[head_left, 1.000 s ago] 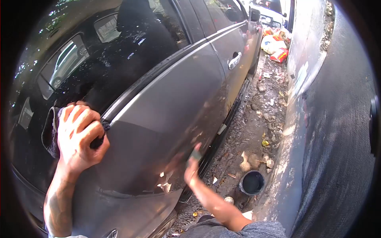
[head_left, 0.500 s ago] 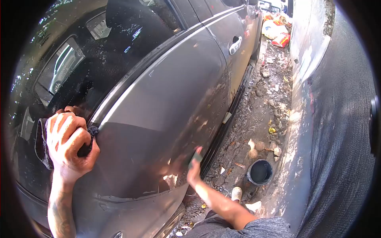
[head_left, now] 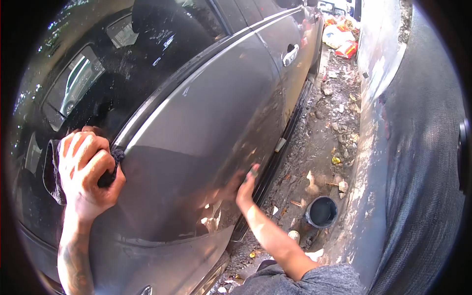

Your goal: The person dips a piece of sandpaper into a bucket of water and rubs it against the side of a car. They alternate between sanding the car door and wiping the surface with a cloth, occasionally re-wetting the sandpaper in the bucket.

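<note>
On the left, my left hand is closed round a dark cloth, pressing it against the car window by the bottom trim. Part of the cloth sticks out beyond my fingers on both sides. Low on the dark grey car door, my right hand is at the panel close to the side step, its thumb raised. A small greenish thing shows at its fingers; it is too blurred to name. The other fingers of that hand are mostly hidden.
A dark bucket with dark liquid stands on the wet, littered ground near my shoe. The black side step runs along the car. A wall with dark mesh cloth bounds the right. Bags of rubbish lie at the far end.
My right hand has moved up and slightly to the right along the lower door. My left hand stays at the window with the cloth.
</note>
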Motion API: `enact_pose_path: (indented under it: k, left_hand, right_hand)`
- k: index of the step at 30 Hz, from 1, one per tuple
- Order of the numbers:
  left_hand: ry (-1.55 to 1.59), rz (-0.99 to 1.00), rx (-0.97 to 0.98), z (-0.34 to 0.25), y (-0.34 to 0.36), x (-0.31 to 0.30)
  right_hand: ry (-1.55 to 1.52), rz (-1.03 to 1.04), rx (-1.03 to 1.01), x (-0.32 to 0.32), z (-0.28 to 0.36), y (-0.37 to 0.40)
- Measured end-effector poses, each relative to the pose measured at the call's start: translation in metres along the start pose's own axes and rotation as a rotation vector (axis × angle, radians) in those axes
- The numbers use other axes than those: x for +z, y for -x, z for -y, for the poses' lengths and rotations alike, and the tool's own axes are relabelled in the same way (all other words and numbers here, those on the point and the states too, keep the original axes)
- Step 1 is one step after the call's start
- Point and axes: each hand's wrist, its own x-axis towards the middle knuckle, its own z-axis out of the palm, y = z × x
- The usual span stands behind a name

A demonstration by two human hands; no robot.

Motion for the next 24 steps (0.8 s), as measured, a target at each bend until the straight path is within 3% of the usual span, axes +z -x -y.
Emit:
enact_pose_path:
  k: [1,2,3,6,7,8,9,10,11,12,13,14,16,18,19,22,23,24]
  left_hand:
    - [0.003,-0.007,0.006,0.001,-0.001,0.0]
    - [0.004,-0.009,0.005,0.001,-0.001,0.0]
    - [0.006,-0.01,0.0,0.0,0.0,0.0]
    - [0.013,-0.002,-0.017,-0.001,0.001,-0.001]
    - [0.005,-0.01,-0.011,0.001,0.0,0.0]
    - [0.003,-0.015,-0.011,0.002,0.0,0.002]
    - [0.005,-0.013,-0.014,0.002,0.002,0.003]
    - [0.003,-0.012,-0.02,0.001,0.002,0.002]
    - [-0.001,-0.014,-0.017,-0.001,0.001,0.002]
    - [-0.005,-0.018,-0.008,0.0,0.0,0.002]
    - [-0.009,-0.024,-0.009,0.001,-0.001,0.001]
    - [-0.017,0.002,-0.01,0.001,0.001,0.001]
    - [-0.028,0.03,-0.016,0.003,0.003,0.001]
    - [0.049,0.015,-0.008,0.005,0.005,0.002]
    - [0.051,0.027,-0.005,0.006,0.007,0.003]
    - [0.058,0.006,-0.039,0.008,0.009,0.004]
    - [0.06,-0.005,-0.027,0.009,0.009,0.005]
    - [0.064,-0.014,-0.019,0.008,0.009,0.006]
  right_hand:
    - [0.283,0.189,-0.113,0.017,0.036,0.046]
    - [-0.031,0.137,0.212,0.032,0.064,0.079]
    - [-0.025,0.138,0.206,0.032,0.072,0.077]
    - [0.147,0.304,-0.007,0.03,0.086,0.064]
    - [0.16,0.294,-0.125,0.03,0.074,0.017]
    - [0.237,0.254,-0.116,0.024,0.067,-0.021]
    - [0.069,0.206,0.085,0.002,0.025,-0.041]
    - [-0.094,0.162,0.287,0.009,0.037,-0.047]
    - [-0.016,0.193,0.159,0.016,0.043,-0.012]
    - [0.06,0.212,0.03,0.053,0.108,0.034]
    - [0.034,0.18,0.338,0.069,0.14,0.069]
    - [0.399,0.529,-0.151,0.041,0.117,0.099]
    - [0.383,0.578,-0.255,0.039,0.122,0.096]
    - [0.07,0.254,0.128,0.074,0.149,0.037]
    - [0.117,0.23,-0.035,0.075,0.135,0.001]
    - [0.303,0.309,-0.174,0.07,0.129,0.011]
    - [0.265,0.328,-0.083,0.083,0.153,0.053]
    - [0.317,0.445,-0.21,0.074,0.138,0.095]
